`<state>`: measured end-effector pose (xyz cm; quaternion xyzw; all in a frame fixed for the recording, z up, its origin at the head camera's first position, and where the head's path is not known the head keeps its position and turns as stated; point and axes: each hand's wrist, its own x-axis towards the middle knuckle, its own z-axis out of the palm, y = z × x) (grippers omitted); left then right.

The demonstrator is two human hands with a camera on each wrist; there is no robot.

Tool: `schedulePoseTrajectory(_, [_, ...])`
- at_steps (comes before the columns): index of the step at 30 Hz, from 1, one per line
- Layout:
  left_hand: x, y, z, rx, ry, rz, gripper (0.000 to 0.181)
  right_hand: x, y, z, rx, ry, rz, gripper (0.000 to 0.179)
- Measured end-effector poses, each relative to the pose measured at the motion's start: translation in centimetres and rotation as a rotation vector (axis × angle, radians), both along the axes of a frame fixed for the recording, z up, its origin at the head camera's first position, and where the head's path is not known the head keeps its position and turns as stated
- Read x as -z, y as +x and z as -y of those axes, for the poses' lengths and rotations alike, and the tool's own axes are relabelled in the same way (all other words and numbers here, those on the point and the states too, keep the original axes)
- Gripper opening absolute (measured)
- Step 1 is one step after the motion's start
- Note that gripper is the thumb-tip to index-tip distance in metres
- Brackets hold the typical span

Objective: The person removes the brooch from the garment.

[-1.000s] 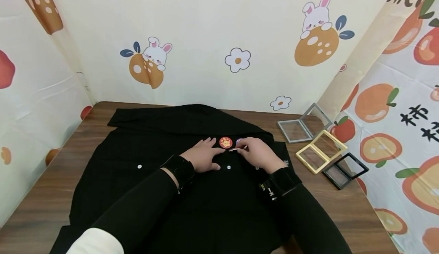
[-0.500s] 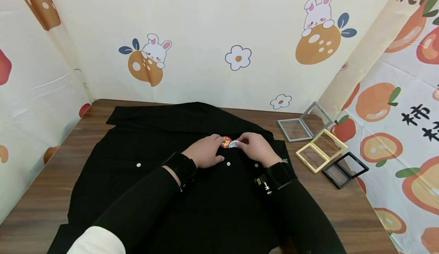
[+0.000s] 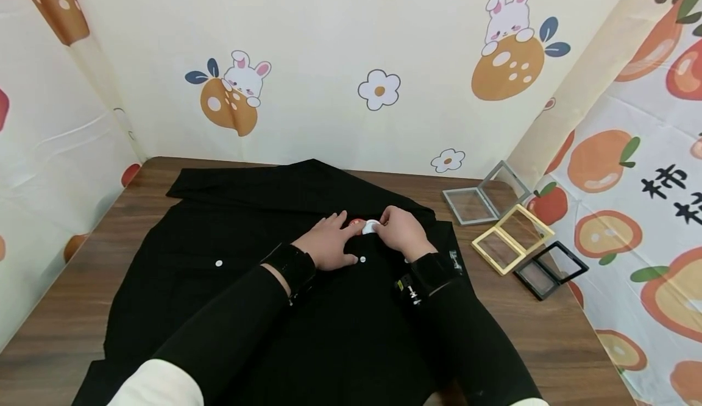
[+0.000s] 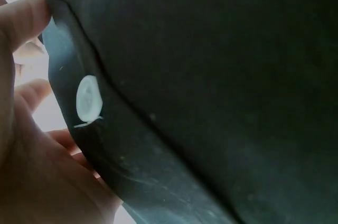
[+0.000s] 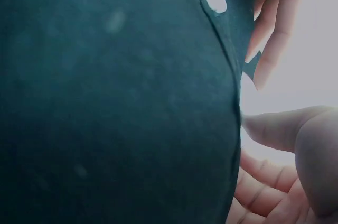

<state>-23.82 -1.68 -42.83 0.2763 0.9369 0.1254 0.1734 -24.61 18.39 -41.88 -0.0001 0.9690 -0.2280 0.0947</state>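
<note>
A black shirt [image 3: 263, 235] with white buttons lies spread on the wooden table. My right hand [image 3: 404, 232] pinches a round badge [image 3: 370, 227] between thumb and fingers, its pale back facing up. Just behind it, a red badge [image 3: 358, 220] lies on the cloth, partly covered. My left hand [image 3: 328, 242] rests on the shirt with fingers spread, one fingertip at the pale badge's edge. A shirt button [image 3: 362, 259] sits close to the left thumb. The left wrist view has a button [image 4: 89, 99] near that hand; cloth fills much of the right wrist view.
At the right stand three hinged clear-paned frames: a grey frame [image 3: 489, 203], a yellow frame [image 3: 511, 241] and a black frame [image 3: 550, 272]. Printed cloth walls [image 3: 329, 131] enclose the wooden table [image 3: 548, 333] at the back and sides.
The badge in my right hand has turned so its pale back shows more fully. My left fingers drew in over the red badge, then spread out again. The head view has shifted slightly.
</note>
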Motion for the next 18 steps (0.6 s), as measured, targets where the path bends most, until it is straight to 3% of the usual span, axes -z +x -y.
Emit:
schedulePoseTrajectory(7, [0.1, 0.1, 0.0, 0.012, -0.051, -0.003, 0.075, 0.0, 0.8, 0.6, -0.059, 0.054, 0.003, 0.025])
schedulePoseTrajectory(18, [0.0, -0.1, -0.1, 0.014, -0.077, 0.004, 0.076, -0.7, 3.7, 1.1, -0.221, 0.239, -0.038, 0.059])
